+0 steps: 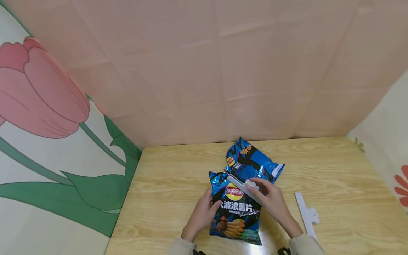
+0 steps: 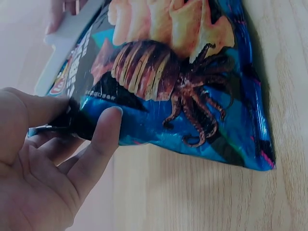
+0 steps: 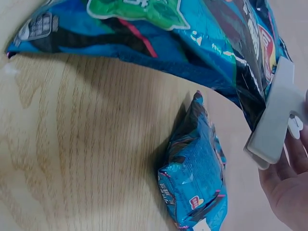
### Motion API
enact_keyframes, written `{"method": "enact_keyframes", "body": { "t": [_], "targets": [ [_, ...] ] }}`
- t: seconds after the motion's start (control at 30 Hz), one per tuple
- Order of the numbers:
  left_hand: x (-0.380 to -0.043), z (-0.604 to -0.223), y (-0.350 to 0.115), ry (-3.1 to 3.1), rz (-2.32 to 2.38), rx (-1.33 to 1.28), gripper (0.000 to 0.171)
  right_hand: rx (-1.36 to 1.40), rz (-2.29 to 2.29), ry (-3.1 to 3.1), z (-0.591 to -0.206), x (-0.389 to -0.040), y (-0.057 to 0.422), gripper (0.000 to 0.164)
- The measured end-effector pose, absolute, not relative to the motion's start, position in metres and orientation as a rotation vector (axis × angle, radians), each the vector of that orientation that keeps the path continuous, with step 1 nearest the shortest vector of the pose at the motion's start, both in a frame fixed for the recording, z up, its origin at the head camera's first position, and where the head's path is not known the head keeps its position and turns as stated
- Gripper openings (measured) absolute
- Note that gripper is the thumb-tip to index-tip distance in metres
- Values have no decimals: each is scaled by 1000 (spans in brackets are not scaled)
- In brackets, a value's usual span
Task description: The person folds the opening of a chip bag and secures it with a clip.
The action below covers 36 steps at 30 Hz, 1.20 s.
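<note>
A blue and black bag of potato chips (image 1: 236, 219) is held up over the table in front of me. My left hand (image 1: 203, 211) grips its left edge, thumb on the printed front and fingers behind; the left wrist view shows this hand (image 2: 53, 159) close to the bag's squid picture. With my right hand (image 1: 272, 198) I hold a white bag clip (image 1: 237, 182) that lies slantwise across the bag's upper part. In the right wrist view the clip (image 3: 275, 115) straddles the bag near its corner, its two bars on either side.
Behind the held bag, a second blue chip bag (image 1: 251, 161) lies on the wooden table (image 1: 172, 170). Another white bag clip (image 1: 307, 214) rests on the table to the right of my right hand. A pinkish cloth backdrop (image 1: 223, 78) rises at the table's far edge.
</note>
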<state>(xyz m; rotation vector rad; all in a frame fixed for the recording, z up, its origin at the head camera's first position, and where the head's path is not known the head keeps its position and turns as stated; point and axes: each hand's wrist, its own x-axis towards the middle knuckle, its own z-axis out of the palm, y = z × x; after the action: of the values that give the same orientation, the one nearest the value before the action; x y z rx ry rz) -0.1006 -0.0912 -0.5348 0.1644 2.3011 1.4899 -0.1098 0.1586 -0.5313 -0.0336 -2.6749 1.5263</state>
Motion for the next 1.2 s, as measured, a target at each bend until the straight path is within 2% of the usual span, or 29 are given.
{"method": "enact_keyframes", "body": {
  "t": [0.13,0.27,0.47,1.2],
  "targets": [
    [-101,-535,-93,2345,1494,146,31,-7,1540,-2653,-532,-111,160,38],
    [-102,-536,-97,2421,1488,150,26,45,1544,-2581,-534,-111,164,32],
    [-107,-537,-107,2465,1534,162,29,131,1539,-2488,-538,-112,168,25],
    [-124,-539,-133,2552,1573,-15,18,76,1381,-2596,-548,-123,186,31]
  ]
}}
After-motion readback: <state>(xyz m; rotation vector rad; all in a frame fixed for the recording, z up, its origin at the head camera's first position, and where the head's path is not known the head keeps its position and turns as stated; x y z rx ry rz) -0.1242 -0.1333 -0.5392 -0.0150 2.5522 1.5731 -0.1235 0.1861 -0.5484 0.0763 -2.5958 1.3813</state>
